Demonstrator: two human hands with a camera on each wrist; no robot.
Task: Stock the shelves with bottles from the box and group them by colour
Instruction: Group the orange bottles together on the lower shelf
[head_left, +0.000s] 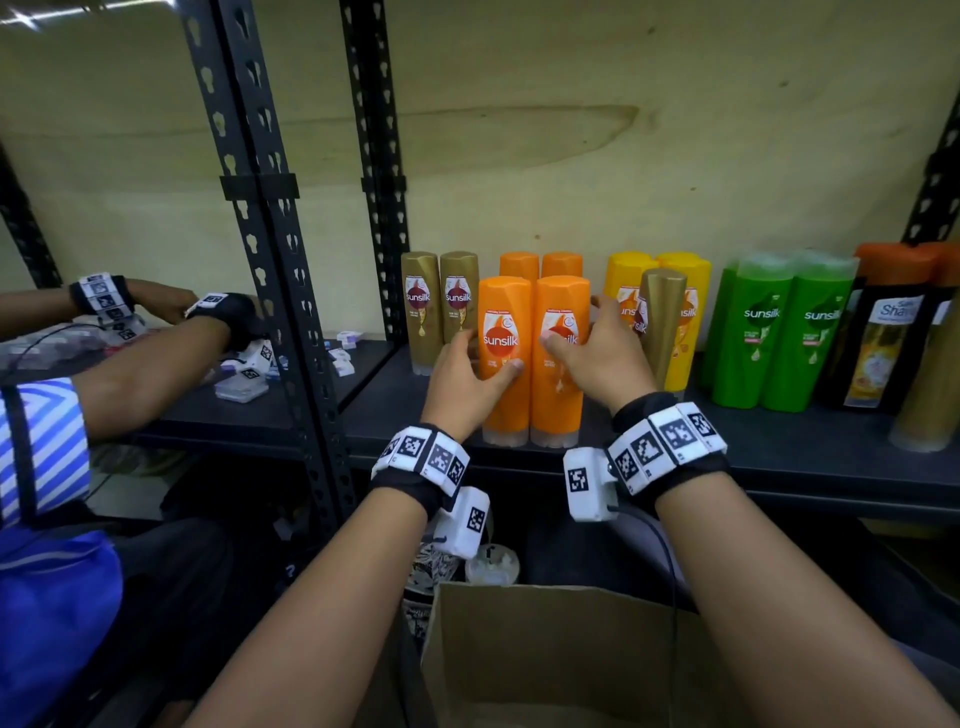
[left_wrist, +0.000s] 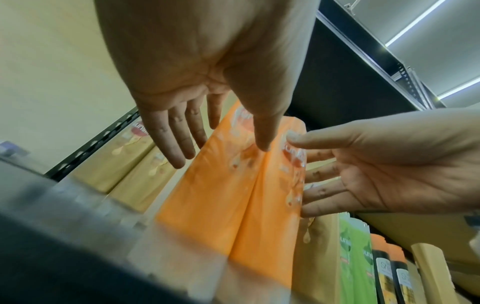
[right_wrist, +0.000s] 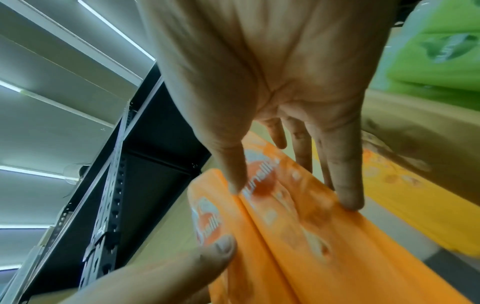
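Two orange Sunsilk bottles, the left one (head_left: 503, 364) and the right one (head_left: 560, 374), stand side by side at the front of the dark shelf (head_left: 779, 462), ahead of two more orange bottles (head_left: 519, 265). My left hand (head_left: 467, 371) lies against the left bottle's outer side with straight fingers (left_wrist: 176, 144), its thumb touching the front. My right hand (head_left: 597, 356) flanks the right bottle (right_wrist: 311, 236) the same way, with flat fingers (right_wrist: 345, 185) along its side and the thumb on the label. Neither hand curls around a bottle.
Two gold bottles (head_left: 439, 306) stand left of the orange group. To the right come yellow bottles (head_left: 685, 332) with a gold one (head_left: 662, 322) in front, green bottles (head_left: 779, 332) and black ones (head_left: 883, 338). The cardboard box (head_left: 545, 654) sits below. Another person's arms (head_left: 156, 353) work left of the rack post (head_left: 280, 270).
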